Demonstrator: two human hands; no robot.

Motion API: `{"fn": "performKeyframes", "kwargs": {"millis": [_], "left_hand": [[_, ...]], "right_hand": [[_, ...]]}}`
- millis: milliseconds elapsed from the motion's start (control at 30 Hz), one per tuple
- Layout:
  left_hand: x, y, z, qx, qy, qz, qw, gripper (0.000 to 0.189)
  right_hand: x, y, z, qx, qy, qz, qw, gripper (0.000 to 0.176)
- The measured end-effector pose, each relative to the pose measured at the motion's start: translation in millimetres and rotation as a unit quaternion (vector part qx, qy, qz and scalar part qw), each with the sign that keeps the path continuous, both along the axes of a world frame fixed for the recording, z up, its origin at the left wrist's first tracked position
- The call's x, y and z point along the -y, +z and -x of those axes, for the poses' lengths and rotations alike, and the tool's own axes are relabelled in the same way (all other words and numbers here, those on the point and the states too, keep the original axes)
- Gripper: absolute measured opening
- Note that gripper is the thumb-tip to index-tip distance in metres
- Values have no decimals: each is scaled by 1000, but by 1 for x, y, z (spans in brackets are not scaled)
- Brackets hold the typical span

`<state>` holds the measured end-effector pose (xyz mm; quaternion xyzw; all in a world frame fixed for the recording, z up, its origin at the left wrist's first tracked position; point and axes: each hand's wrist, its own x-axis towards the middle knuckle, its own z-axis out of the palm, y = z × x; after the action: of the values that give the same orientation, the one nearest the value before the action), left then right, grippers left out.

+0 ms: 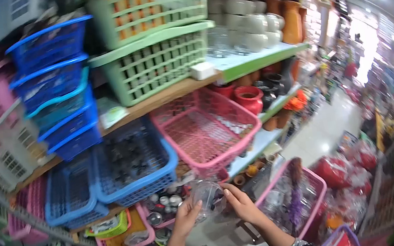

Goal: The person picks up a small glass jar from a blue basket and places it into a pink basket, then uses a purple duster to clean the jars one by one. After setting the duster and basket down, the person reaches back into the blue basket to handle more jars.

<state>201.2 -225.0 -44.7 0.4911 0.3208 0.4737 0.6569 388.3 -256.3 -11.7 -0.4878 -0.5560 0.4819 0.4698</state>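
Where both hands work: clear plastic container [208, 195], held up between left hand [187, 218] and right hand [241, 204].
Container axis: spans from hand to hand; transparency and blur hide its mouth, so pointing direction and long axis cannot be told.
Left grip: thumb on near face, other fingers mostly hidden.
Right grip: thumb and fingers pinching right edge.
Beyond hands: pink shelf basket [227, 153]; blue basket [141, 194] farther left.
Right of right hand: pink-rimmed basket [323, 189], clear-wrapped goods, purple item [296, 205].
Obstruction: left hand covers part of container.
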Motion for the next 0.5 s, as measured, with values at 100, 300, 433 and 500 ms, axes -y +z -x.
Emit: {"fn": "performKeyframes", "kwargs": {"millis": [100,300,433,500], "left_hand": [[-10,22,48,-55,52,-90,993,29],[-14,96,128,-301,90,-197,929,43],[-38,135,156,-418,168,-375,810,53],[-60,139,180,-505,204,-334,769,57]], "right_hand": [[-29,18,35,32,56,-174,983,39],[-69,74,98,-46,238,-36,969,44],[-122,73,143,-29,272,-168,947,39],[-140,86,164,-24,283,-128,950,45]]}}
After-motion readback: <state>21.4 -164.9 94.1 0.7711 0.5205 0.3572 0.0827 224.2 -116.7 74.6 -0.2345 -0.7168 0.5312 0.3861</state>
